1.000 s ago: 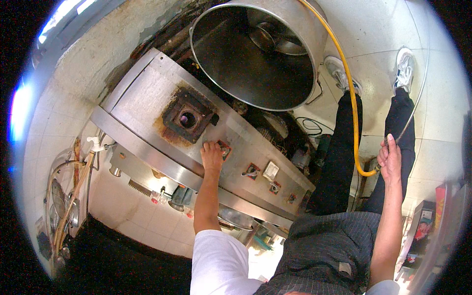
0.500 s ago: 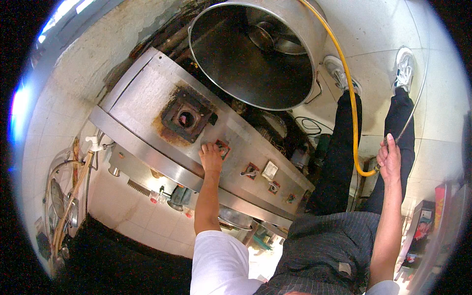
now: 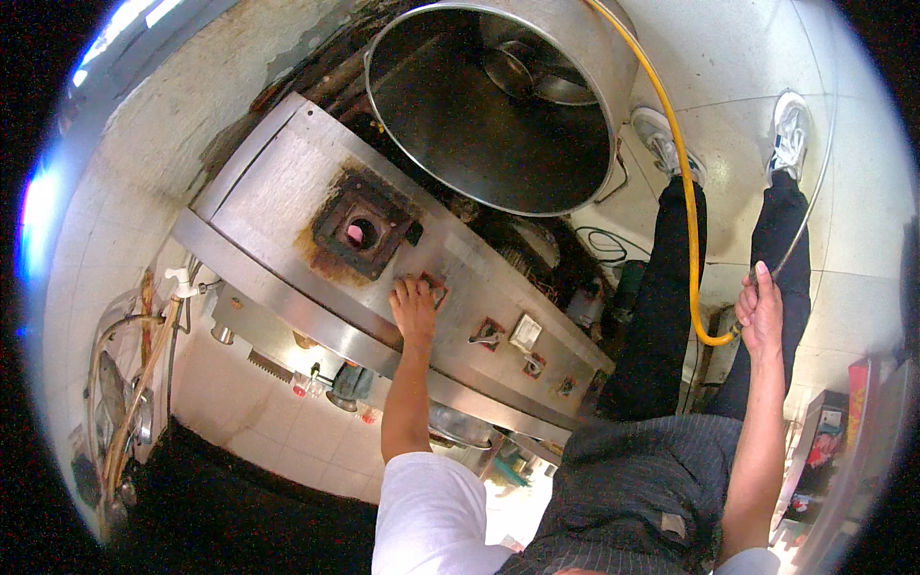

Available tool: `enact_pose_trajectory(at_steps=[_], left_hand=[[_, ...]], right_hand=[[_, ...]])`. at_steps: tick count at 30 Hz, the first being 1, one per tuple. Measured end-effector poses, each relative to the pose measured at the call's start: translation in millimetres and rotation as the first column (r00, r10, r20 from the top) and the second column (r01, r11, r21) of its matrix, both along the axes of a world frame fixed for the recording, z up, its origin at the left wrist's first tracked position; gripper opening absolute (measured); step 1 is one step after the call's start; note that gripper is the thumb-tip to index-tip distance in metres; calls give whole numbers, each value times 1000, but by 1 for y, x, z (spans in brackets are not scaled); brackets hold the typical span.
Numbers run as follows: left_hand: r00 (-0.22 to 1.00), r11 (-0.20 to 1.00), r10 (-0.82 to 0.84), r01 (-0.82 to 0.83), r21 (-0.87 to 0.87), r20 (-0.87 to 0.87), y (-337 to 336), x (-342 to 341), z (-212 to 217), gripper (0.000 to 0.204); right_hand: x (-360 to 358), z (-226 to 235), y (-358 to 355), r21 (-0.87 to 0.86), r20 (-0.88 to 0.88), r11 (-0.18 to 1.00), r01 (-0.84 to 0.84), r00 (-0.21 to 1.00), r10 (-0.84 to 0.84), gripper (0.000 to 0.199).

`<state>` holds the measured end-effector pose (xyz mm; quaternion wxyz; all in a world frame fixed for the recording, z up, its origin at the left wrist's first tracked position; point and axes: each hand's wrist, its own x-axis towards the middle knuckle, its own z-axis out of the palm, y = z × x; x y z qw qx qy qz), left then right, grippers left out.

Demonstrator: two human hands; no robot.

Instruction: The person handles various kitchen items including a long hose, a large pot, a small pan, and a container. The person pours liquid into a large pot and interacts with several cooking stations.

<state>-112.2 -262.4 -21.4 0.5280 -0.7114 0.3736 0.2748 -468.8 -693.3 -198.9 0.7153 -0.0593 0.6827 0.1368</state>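
Barely a shift: against the frame half a second back, the pink spot [image 3: 356, 233] in the burner hole sits a touch further toward nine o'clock, and the view itself has nudged only slightly. The square iron burner [image 3: 369, 204] lies at eleven o'clock from the left hand [image 3: 413, 305], rust-stained and set into the long steel stove top [image 3: 273, 182].

And that left hand has hardly budged! Fingers bent, fingertips up against the red-backed control [image 3: 438, 292]; the handle is tucked out of sight, so I can't tell whether they're closed around it. With the hand this steady, I'd judge the control is being held or finely adjusted rather than swung over. Whether that pink spot is flame or just a reflection, I can't call.

Over at three o'clock, the right hand [image 3: 760, 311] is wrapped firmly around the joint where the yellow hose [image 3: 693, 240] meets a thin rod [image 3: 788, 255]. The hose enters at eight o'clock and climbs toward eleven; the rod leaves at one. No visible change there: the rod looks simply kept clear, well apart from the burner. The big steel pot [image 3: 613, 72] gapes at one o'clock from the left hand, lying beyond the stove's edge.
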Motion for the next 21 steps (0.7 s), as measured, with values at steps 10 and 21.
enact_pose_trajectory(at_steps=[10,21], left_hand=[[912,931,296,-342,-130,-283,58,-130,-8,22],[868,874,329,-429,-228,-371,62,-116,-54,18]], right_hand=[[8,-1,9,-35,-75,999,-33,997,31,34],[-3,-8,22,-1,-50,998,-60,997,60,30]])
